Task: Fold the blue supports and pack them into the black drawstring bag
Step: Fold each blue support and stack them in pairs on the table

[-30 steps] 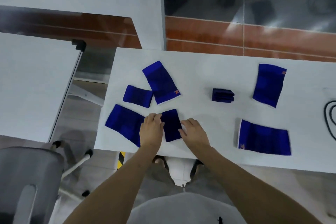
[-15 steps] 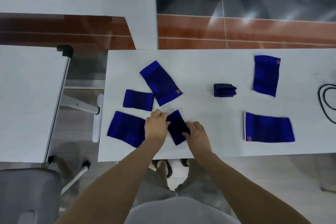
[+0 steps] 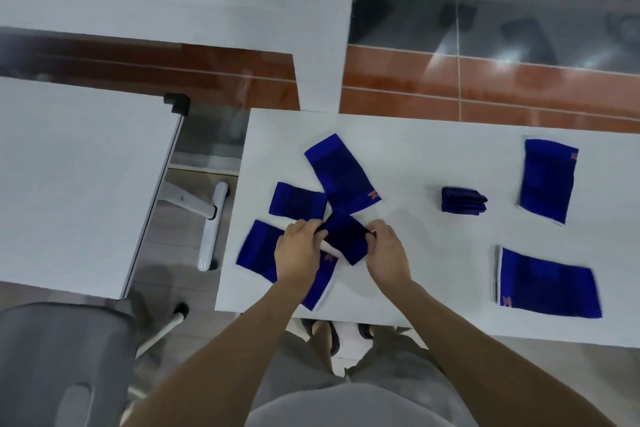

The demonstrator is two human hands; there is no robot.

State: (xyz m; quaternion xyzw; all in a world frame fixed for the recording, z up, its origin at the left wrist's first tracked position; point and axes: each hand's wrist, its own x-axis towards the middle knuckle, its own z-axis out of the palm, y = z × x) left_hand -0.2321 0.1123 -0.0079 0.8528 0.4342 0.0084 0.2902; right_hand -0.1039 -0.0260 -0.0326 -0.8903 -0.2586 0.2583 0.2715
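A small folded blue support (image 3: 347,238) is held just above the white table (image 3: 415,156), gripped at its left edge by my left hand (image 3: 298,251) and at its right edge by my right hand (image 3: 387,253). Under my left hand lies a flat blue support (image 3: 258,250). A small flat support (image 3: 298,201) and a larger tilted one (image 3: 341,177) lie just beyond. A dark folded stack of supports (image 3: 463,200) sits mid-table. Two more flat supports lie at the far right (image 3: 549,180) and near right (image 3: 549,284). No black bag is in view.
A second white table (image 3: 76,177) stands to the left across a gap, with its leg and foot (image 3: 211,218) showing. A grey chair (image 3: 59,357) is at the lower left. My feet (image 3: 332,333) show under the table's near edge.
Both hands have lifted the small folded support off the table and now grip its two ends; before, they were pressing it flat. The camera view has shifted.
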